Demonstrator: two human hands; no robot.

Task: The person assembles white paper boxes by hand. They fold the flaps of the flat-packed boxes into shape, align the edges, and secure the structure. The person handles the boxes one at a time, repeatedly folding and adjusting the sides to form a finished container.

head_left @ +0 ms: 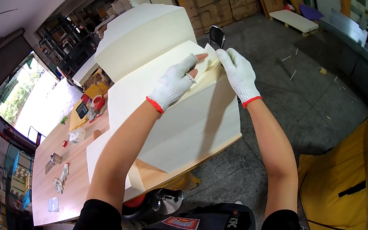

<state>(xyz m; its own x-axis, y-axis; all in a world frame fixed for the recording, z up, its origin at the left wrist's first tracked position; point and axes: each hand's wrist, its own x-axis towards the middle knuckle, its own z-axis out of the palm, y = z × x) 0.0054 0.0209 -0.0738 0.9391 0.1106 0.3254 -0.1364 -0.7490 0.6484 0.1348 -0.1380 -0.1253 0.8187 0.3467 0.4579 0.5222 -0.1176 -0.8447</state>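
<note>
A tall stack of large white paper sheets [192, 126] stands on the table. The upper sheets bend into a cream-coloured fold near its far right corner. My left hand [175, 82], in a white knit glove with red cuff and bare thumb and fingertip, lies on the top sheets beside that fold, thumb and forefinger apart. My right hand [239, 74], gloved likewise, is closed at the corner of the lifted sheets; its grip is partly hidden. Behind the left hand, another pile of cream sheets [148, 36] rises higher. Just past the right hand shows a black, shiny rounded object [216, 36].
On the wooden table [79, 185] lie a calculator [81, 110], a red tape dispenser [98, 102], a small metal tin [56, 158] and a glove [58, 185]. A yellow bag [339, 175] with paper scraps stands right. A round-based stool [167, 202] is beneath the table edge.
</note>
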